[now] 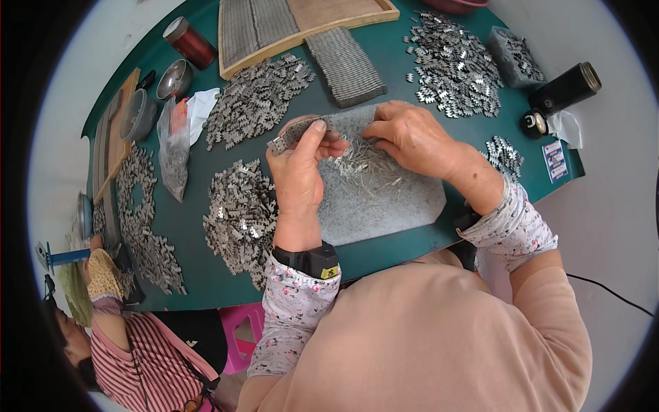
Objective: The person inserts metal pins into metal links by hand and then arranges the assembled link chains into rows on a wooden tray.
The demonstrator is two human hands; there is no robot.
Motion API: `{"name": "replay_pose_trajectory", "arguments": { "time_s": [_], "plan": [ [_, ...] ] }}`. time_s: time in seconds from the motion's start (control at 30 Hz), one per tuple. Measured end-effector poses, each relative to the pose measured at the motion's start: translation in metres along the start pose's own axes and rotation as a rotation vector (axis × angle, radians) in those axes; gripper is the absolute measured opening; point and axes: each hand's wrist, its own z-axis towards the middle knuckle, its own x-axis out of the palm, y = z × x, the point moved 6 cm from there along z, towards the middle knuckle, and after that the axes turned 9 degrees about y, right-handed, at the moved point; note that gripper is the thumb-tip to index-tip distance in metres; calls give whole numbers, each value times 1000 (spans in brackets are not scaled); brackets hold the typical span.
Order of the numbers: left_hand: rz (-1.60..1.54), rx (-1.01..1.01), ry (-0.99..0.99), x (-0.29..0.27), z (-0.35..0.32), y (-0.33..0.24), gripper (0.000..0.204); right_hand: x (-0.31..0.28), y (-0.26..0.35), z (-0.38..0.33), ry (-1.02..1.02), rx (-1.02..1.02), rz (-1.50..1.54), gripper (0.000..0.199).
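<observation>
1. The left hand (296, 180) is pinching a short stack of thin metal plates (294, 133) between thumb and fingers, its grip closed on the stack and lifting it just above the grey pad (384, 199).
2. The right hand (410, 134) is reaching in from the right, its fingertips touching the stack's right end; whether its grip is actually closing on the plates is hard to tell, since the left hand's fingers are covering the contact.
3. Loose metal slivers (364, 165) are lying on the grey pad under both hands, partly hidden by them.
4. The green counter (199, 275) is carrying several heaps of small notched metal pieces: 1 just left of the left wrist (240, 216), 1 farther back (257, 99) and 1 at the far right (453, 65).
5. A wooden tray (384, 12), cut off by the upper edge, is holding rows of stacked plates; a loose block of stacked plates (347, 66) is lying just in front of it.
6. A clear plastic bag (173, 154) is holding small grey parts, too fine to make out.
7. A metal bowl (173, 79) and a grey bowl (137, 115) are sitting at the left; their contents are not visible.
8. A black cylinder (566, 88) is lying at the right edge.
9. Another person in a striped top (147, 367) is sitting at the lower left, mostly cut off.
</observation>
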Motion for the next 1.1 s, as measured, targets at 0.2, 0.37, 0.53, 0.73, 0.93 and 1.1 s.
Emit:
{"name": "replay_pose_trajectory", "arguments": {
  "time_s": [0.2,0.37,0.53,0.73,0.93,1.1],
  "plan": [
    [56,-43,38,2,1,4,12,15,2,5,105,-2,-77,18],
    [63,-66,65,5,1,7,12,13,-9,2,71,45,63,13],
    [108,-106,82,10,-1,12,13,-2,-33,-11,-47,179,69,12],
    [74,-129,94,10,-2,14,12,-8,-48,-23,-81,313,-18,12],
    [87,-121,128,13,-2,15,12,-2,-32,-15,-82,100,-133,6],
    [100,-143,143,14,-3,18,10,5,-26,-12,-11,22,-277,6]
  ]
}}
